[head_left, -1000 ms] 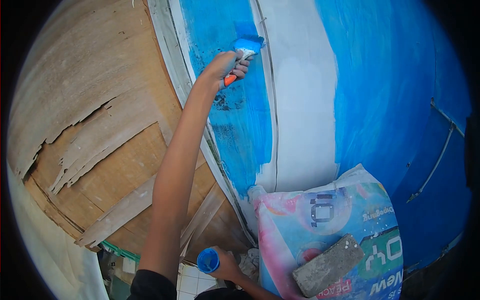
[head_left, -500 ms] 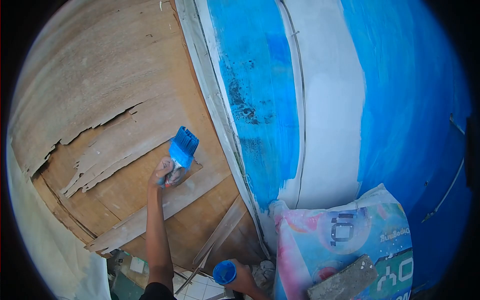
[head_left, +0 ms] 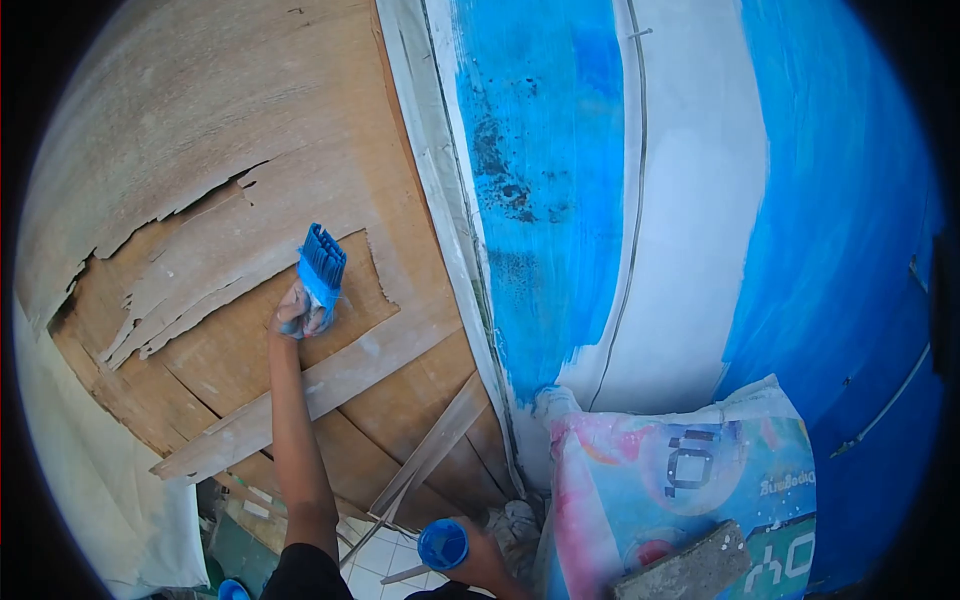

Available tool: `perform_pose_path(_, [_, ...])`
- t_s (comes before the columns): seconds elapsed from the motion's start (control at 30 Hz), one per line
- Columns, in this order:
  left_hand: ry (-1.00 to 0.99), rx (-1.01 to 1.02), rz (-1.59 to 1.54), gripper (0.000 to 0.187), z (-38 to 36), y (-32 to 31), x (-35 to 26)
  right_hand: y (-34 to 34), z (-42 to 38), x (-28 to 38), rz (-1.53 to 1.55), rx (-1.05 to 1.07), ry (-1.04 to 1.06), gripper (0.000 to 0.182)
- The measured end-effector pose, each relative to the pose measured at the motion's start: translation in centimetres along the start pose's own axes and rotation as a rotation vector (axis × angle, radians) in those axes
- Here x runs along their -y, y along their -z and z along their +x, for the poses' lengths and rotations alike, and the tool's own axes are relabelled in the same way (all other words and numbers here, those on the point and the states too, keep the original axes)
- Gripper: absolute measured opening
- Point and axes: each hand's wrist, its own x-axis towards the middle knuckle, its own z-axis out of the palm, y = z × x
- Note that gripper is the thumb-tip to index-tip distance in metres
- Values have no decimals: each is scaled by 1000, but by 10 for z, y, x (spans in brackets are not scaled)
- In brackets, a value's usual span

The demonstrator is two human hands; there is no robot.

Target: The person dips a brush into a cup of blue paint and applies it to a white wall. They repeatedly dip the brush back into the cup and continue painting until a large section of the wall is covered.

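My left hand (head_left: 303, 312) is raised in front of the wood panel, closed round the handle of a wide paintbrush (head_left: 322, 265). Blue paint coats the bristles, which point up, and streaks the fingers. Behind the brush, the panel's thin face layer is torn and peeling. Low down, my right hand (head_left: 483, 560) grips a small blue paint cup (head_left: 443, 545) with its mouth facing me and blue paint inside.
Brown wood panelling (head_left: 330, 120) with a loose batten (head_left: 340, 380) fills the left. The wall (head_left: 545, 290) on the right carries blue and white bands, with a cable running down it. A printed sack (head_left: 640, 470) bears a rough slab (head_left: 690, 565). White floor tiles (head_left: 375, 560) show below.
The brush in my left hand has moved left and slightly up across the panel. My view has shifted a little, bringing a blue container into sight at the bottom left.
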Motion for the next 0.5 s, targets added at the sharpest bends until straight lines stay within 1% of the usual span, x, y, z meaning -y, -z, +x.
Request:
perform_pose_path(0.07, [-7, 3, 11, 45, -4, -1, 0, 2, -3, 1, -28, 9, 17, 64])
perform_pose_path(0.1, [-12, 4, 14, 45, -4, -3, -1, 0, -5, -5, -28, -19, 70, 63])
perform_pose_path(0.3, [-28, -32, 24, 43, -5, -25, -8, 8, -19, -20, 13, 33, 42, 62])
perform_pose_path(0.37, [-26, -44, 60, 42, -6, -34, -12, 10, -24, -30, 3, 20, 82, 61])
perform_pose_path(0.5, [-54, -136, 19, 40, -1, -39, -12, 11, -26, -32, -40, -13, 105, 60])
